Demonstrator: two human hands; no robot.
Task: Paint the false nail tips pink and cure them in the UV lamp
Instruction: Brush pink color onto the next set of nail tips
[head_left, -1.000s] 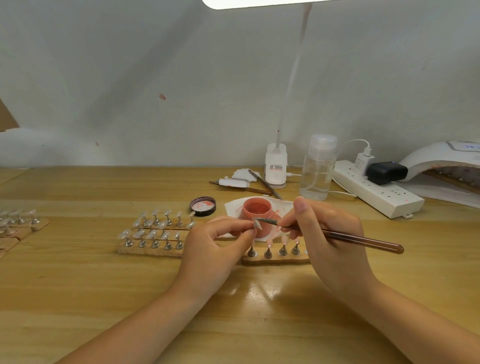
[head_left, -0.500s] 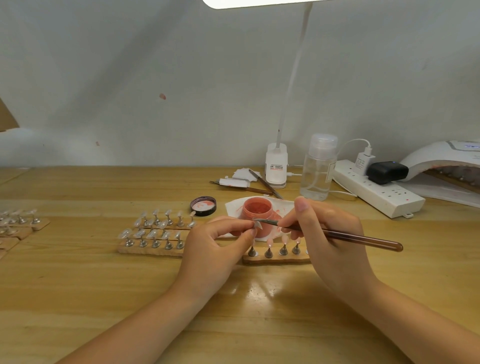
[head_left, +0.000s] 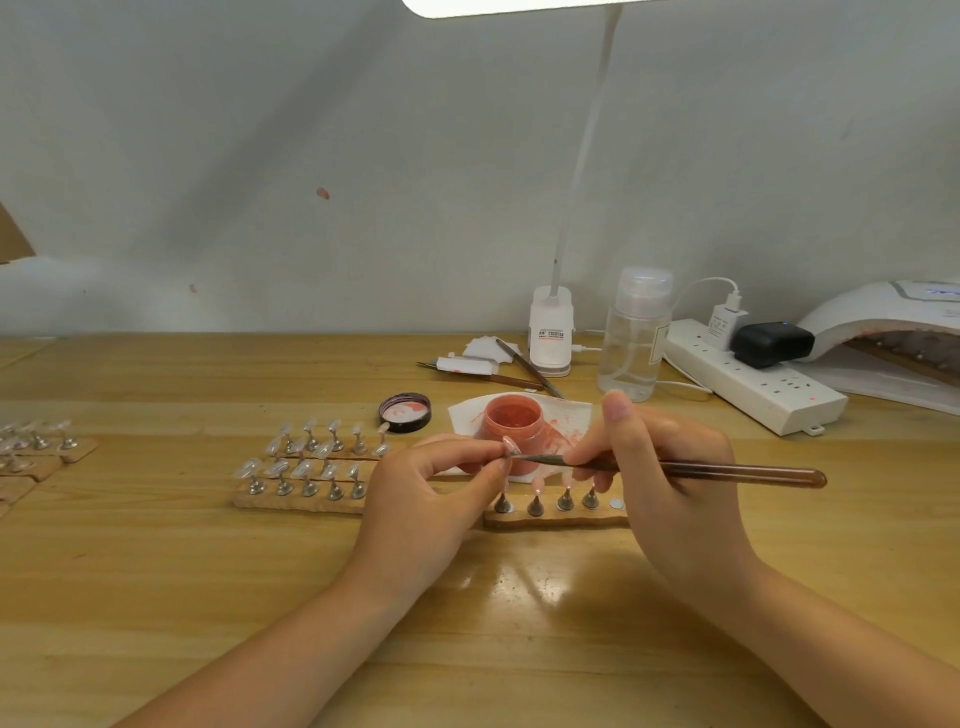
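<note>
My left hand (head_left: 426, 499) pinches a small stand that carries a false nail tip (head_left: 510, 446), lifted above the wooden table. My right hand (head_left: 670, 483) grips a brown brush (head_left: 727, 472), and its bristles touch that tip. Just behind them an open jar of pink polish (head_left: 511, 423) stands on a stained white paper (head_left: 576, 415). Below the hands, a cork strip (head_left: 556, 519) bears several pink-painted tips on metal stands. More strips with clear tips (head_left: 306, 467) lie to the left. The white UV lamp (head_left: 893, 322) sits at the far right.
The jar's black lid (head_left: 405, 412) lies left of the jar. A clear bottle (head_left: 634, 338), a desk lamp base (head_left: 550, 332), a power strip (head_left: 753, 382), tools (head_left: 483, 366) and further nail strips (head_left: 36, 447) at the left edge stand around.
The brush has shifted slightly along the held tip. Both hands stay in nearly the same place.
</note>
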